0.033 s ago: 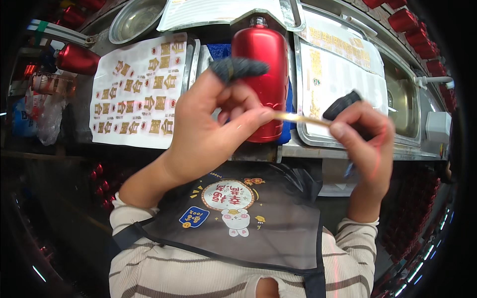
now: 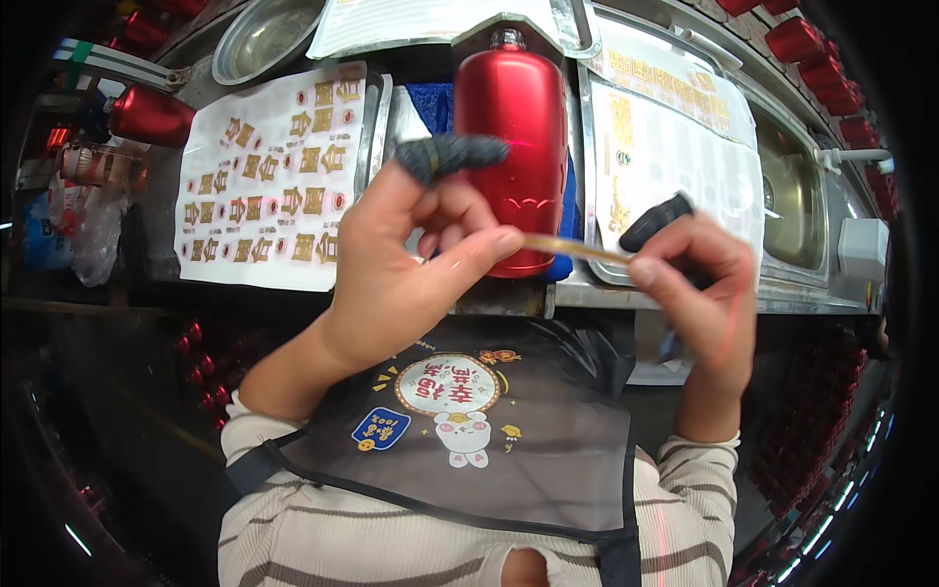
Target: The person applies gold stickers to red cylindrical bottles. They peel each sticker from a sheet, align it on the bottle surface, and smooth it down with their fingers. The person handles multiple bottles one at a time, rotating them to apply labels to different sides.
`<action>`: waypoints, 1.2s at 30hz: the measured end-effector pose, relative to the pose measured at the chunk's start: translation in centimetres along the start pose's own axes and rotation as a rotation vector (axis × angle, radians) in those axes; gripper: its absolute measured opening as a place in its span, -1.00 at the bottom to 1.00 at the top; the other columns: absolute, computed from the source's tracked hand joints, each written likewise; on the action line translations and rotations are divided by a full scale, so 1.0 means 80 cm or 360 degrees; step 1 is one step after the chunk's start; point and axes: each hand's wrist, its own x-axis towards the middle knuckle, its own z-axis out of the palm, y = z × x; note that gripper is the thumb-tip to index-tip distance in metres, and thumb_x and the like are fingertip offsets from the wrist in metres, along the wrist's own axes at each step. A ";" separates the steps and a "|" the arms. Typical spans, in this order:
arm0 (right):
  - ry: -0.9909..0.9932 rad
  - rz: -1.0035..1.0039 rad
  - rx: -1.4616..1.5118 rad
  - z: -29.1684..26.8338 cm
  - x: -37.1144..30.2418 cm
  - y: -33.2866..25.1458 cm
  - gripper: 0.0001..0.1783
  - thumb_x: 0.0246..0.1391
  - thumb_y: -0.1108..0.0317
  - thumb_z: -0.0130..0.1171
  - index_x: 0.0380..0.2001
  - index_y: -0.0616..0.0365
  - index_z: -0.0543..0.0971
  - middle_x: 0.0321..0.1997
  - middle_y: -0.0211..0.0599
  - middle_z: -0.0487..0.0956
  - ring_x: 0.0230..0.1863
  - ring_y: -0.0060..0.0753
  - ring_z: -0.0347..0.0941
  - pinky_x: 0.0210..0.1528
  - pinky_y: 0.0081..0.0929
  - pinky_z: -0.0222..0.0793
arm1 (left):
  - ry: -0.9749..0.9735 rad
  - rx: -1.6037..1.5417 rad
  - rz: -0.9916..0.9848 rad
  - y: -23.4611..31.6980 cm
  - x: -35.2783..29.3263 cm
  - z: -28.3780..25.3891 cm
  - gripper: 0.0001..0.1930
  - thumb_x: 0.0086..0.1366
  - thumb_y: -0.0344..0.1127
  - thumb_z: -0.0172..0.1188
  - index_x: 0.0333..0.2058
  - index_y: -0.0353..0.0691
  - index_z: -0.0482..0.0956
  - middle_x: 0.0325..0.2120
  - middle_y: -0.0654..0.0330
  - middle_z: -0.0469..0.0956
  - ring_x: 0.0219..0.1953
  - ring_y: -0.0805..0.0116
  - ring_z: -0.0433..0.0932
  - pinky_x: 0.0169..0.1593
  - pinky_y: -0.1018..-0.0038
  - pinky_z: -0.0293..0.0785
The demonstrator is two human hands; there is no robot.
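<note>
My left hand (image 2: 411, 235) pinches one end of a narrow gold strip (image 2: 572, 248) between thumb and fingers. The other end is between the thumb and finger of my right hand (image 2: 709, 279). The strip stretches nearly level between them. A black cover sits on a finger of each hand. Just beyond the strip, a glossy red bottle (image 2: 511, 108) with a bare threaded neck lies on a blue cloth (image 2: 559, 266). Left of it is a white sheet (image 2: 220, 147) with gold characters and small red marks. To the right, another white sheet (image 2: 685, 176) carries gold characters along its edges.
A round metal basin (image 2: 235, 67) stands at the far left. Metal trays lie under the sheets, and a sink (image 2: 797, 215) with a white tap (image 2: 856, 157) is at right. More red bottles (image 2: 152, 115) stand around the left and right edges. A white box (image 2: 863, 243) sits by the sink.
Both hands have shifted slightly left and the right hand a little downward, with the gold strip still held between them. The bottle and sheets look nearly the same.
</note>
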 end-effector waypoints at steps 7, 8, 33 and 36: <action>0.0111 0.0035 0.0231 0.051 -0.028 0.081 -0.89 0.03 0.45 0.32 -0.49 0.22 0.59 -0.49 -0.53 0.48 -0.49 -0.79 0.30 -0.43 -0.75 0.16 | 0.0128 -0.0148 -0.0053 -0.070 -0.059 0.011 -0.53 0.22 -0.53 0.31 0.10 -0.31 0.41 -0.43 0.36 0.55 -0.50 0.76 0.30 -0.41 0.74 0.19; 0.0118 0.0077 0.0300 0.053 -0.029 0.085 -0.90 0.03 0.45 0.32 -0.47 0.22 0.60 -0.48 -0.53 0.48 -0.47 -0.78 0.32 -0.41 -0.75 0.18 | 0.0134 -0.0125 -0.0016 -0.073 -0.060 0.012 -0.53 0.22 -0.53 0.31 0.10 -0.31 0.41 -0.43 0.36 0.55 -0.50 0.76 0.30 -0.41 0.74 0.19; 0.0201 0.0087 0.0551 0.050 -0.024 0.086 -0.90 0.09 0.48 0.20 -0.48 0.21 0.52 -0.53 -0.58 0.46 -0.54 -0.84 0.24 -0.50 -0.78 0.07 | 0.0161 -0.0138 0.0080 -0.077 -0.038 0.035 -0.56 0.24 -0.53 0.29 0.09 -0.29 0.43 -0.45 0.41 0.49 -0.51 0.77 0.29 -0.43 0.76 0.21; 0.0201 0.0092 0.0581 0.051 -0.025 0.087 -0.90 0.10 0.48 0.20 -0.48 0.21 0.51 -0.53 -0.59 0.45 -0.56 -0.85 0.24 -0.52 -0.79 0.07 | 0.0173 -0.0118 0.0055 -0.074 -0.038 0.035 -0.56 0.24 -0.53 0.29 0.09 -0.29 0.43 -0.45 0.41 0.49 -0.51 0.77 0.29 -0.43 0.76 0.21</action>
